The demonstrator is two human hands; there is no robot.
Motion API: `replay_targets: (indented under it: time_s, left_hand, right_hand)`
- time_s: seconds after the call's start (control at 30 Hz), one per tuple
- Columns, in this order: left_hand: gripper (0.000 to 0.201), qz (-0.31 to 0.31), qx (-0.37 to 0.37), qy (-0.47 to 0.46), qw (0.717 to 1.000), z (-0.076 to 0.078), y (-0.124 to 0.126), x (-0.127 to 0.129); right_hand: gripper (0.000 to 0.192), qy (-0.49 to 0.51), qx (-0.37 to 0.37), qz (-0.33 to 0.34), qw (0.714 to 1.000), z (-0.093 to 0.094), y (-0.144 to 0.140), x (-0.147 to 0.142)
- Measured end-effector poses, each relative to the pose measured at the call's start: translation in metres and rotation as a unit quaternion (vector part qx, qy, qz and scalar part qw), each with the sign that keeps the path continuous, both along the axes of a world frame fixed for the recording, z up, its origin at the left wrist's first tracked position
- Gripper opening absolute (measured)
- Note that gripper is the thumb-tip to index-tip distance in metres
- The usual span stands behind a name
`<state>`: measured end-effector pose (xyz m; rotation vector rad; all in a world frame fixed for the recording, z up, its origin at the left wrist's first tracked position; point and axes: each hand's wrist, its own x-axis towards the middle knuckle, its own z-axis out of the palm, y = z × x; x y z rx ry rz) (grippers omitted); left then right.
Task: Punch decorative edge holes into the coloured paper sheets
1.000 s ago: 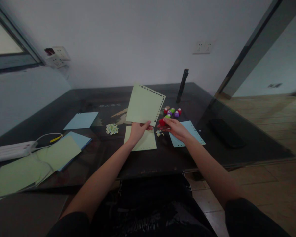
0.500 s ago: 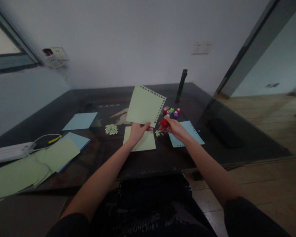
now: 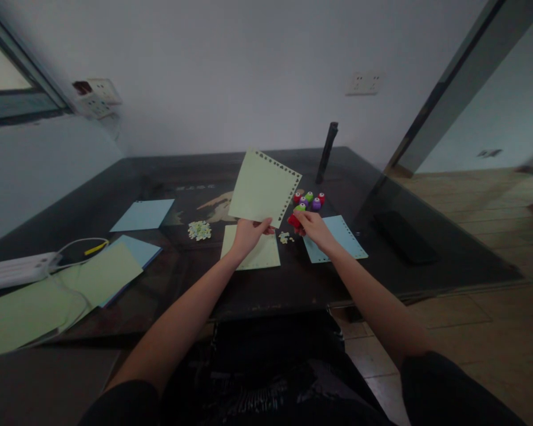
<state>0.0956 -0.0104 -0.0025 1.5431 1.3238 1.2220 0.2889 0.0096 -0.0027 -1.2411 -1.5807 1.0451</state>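
1. Through the head view, I see the left hand [image 3: 251, 235] pinching a flat, pale-green paper sheet [image 3: 265, 188] over the dark, glossy table [image 3: 182, 290] (two edges carry rows of small punched holes).
2. The right hand [image 3: 311, 226] has its fingers curled snugly around a rounded red punch [image 3: 294, 221], near the sheet's lower corner.

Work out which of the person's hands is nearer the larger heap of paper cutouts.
Left. The left hand, holding a punched sheet, is right of the larger heap; the right hand, holding a red punch, is farther right.
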Motion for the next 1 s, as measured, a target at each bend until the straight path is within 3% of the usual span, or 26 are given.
replay_targets:
  time_s: [0.43,0.6,0.8,0.9,1.0]
  left_hand:
    - [0.021,0.02,0.015,0.063,0.998,0.006,-0.001,0.0]
    - [0.028,0.041,0.039,0.122,0.991,0.01,-0.003,-0.003]
    - [0.025,0.046,0.075,0.126,0.988,0.007,-0.003,-0.003]
    - [0.025,0.046,0.074,0.122,0.989,0.006,-0.003,-0.004]
    - [0.024,0.046,0.07,0.117,0.99,0.005,-0.002,-0.005]
  right_hand:
    - [0.028,0.043,0.005,0.067,0.997,0.005,-0.007,-0.002]
    - [0.03,0.082,-0.006,0.063,0.995,0.008,-0.011,-0.002]
    - [0.027,0.026,0.038,0.053,0.998,0.003,-0.005,0.001]
    - [0.03,0.004,0.064,0.029,0.997,0.003,-0.001,0.005]
    - [0.037,0.045,0.059,-0.009,0.997,0.007,0.008,0.013]
